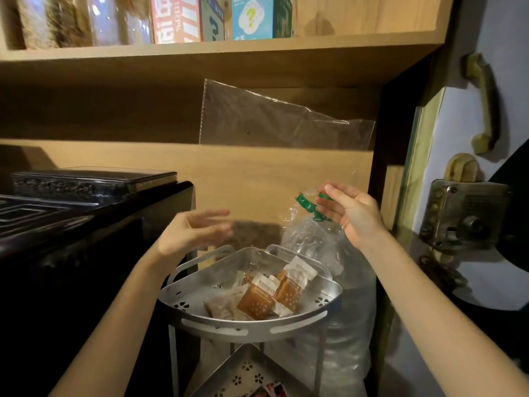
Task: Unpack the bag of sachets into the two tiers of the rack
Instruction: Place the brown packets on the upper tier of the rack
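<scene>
Right of centre: my right hand point(350, 212) pinched the clear bag point(307, 233) by its green-printed neck | left hand point(191, 233) open, blurred | limp, light, slippery film; sachets point(263, 293) in rack point(252, 329).

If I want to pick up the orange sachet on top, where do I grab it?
Pinch the orange sachet by its upper white edge, coming down from above. It lies tilted on the pile in the rack's top tier, so that edge probably sticks up freest, and the raised rim blocks a sideways reach.
</scene>
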`<act>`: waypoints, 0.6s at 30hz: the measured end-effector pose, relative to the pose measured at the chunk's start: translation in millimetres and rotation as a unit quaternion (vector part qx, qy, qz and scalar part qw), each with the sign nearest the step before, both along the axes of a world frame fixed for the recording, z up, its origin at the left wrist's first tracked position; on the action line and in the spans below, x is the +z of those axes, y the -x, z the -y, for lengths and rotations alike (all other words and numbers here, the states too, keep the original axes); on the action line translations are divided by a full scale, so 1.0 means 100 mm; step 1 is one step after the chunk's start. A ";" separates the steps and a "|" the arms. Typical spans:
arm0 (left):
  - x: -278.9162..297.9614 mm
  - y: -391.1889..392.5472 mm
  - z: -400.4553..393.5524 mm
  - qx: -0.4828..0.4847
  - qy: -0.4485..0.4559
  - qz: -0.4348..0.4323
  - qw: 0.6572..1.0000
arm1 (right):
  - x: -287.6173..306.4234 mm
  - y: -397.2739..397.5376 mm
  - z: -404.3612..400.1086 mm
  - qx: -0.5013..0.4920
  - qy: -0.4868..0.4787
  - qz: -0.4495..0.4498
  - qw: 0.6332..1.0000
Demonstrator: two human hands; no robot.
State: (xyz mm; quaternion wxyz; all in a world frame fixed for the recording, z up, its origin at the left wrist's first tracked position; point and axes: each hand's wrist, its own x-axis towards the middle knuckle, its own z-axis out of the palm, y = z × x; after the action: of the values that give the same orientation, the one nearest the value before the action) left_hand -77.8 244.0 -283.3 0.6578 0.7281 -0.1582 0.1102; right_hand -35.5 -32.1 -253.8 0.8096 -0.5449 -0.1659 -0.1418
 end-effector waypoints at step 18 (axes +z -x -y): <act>0.20 -0.03 -0.03 0.042 0.048 0.001 0.998 | -0.24 0.01 -0.01 -0.028 0.121 -0.068 0.990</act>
State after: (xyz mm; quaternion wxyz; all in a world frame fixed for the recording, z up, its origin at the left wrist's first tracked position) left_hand -75.3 246.6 -263.3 0.6868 0.7013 -0.1228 0.1462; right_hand -36.4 -30.9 -277.4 0.7427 -0.6517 -0.1109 -0.1063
